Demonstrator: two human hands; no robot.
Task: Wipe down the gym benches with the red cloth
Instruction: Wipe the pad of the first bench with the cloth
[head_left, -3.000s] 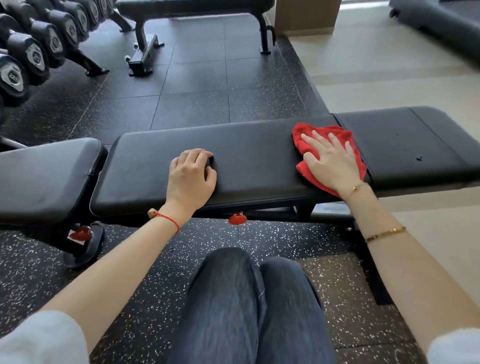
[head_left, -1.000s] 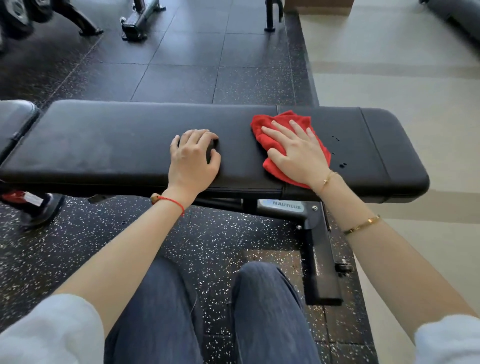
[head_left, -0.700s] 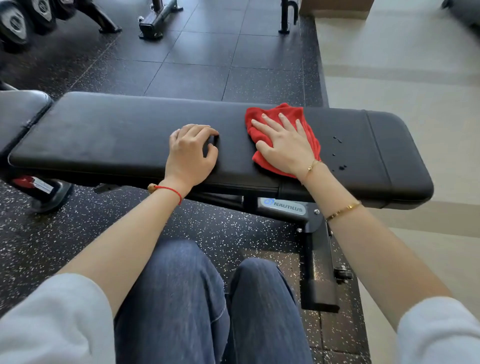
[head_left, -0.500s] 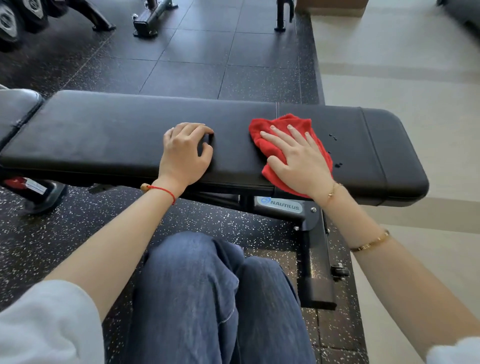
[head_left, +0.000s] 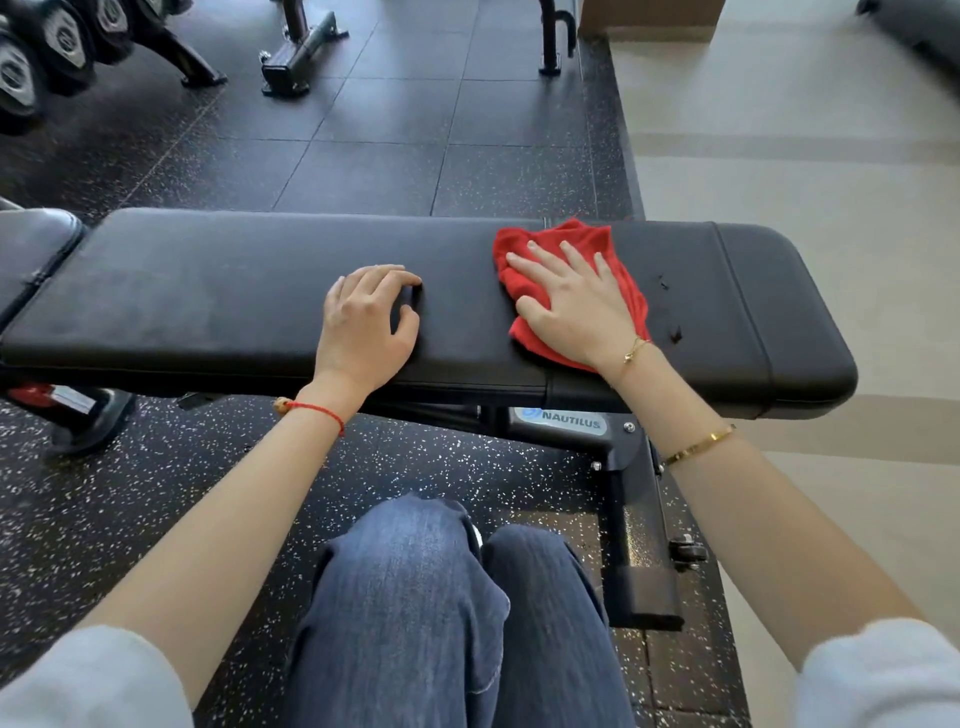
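Black padded bench (head_left: 218, 291) runs left to right across the view, its right end over the edge of the dark rubber floor.

Red cloth (head_left: 571, 260), bunched, lies flat on the bench pad toward the right end, reaching the far edge of the pad and nearly to the near edge.

Right hand (head_left: 576, 306) lies palm-down on the cloth, fingers straight and spread, pressing it to the pad; not gripping. Two gold bracelets (head_left: 698, 446) on that wrist and forearm.

Left hand (head_left: 363, 322) rests on the pad near its middle, close to the near edge. Fingers curled under, knuckles up; a small dark thing (head_left: 406, 306) shows between thumb and fingers, held there; too little visible to name it. Red string bracelet (head_left: 317, 410) on that wrist.

A few dark specks (head_left: 670, 306) on the pad just right of the cloth.

Frame plate under the near edge reads NAUTILUS (head_left: 569, 421). Dumbbells (head_left: 47, 47) on a rack at far left. Person's jeans (head_left: 441, 613) fill the foreground.
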